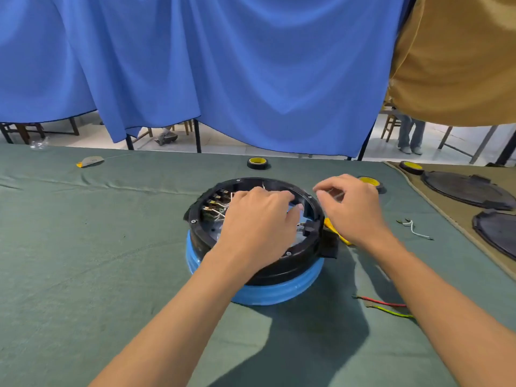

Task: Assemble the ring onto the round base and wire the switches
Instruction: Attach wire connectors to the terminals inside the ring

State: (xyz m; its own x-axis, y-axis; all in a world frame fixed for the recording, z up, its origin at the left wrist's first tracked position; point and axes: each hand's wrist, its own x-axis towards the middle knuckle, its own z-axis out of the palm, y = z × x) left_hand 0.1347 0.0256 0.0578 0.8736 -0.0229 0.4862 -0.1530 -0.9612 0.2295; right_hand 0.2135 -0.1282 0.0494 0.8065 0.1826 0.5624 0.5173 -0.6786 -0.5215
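Slack first — my left hand (259, 219) curls inside the black ring (279, 183) mid-frame, hold hidden; my right hand (351, 205) pinches narrow, contents blurred — seat wires gently.

Black ring (279, 270): seated level on the blue round base (268, 296), mid-table before me. Switches (215, 203): a row inside the ring's far-left wall, white leads (220, 212) attached. Red wire (382, 302) and green-yellow wire (391, 312): loose, near right.
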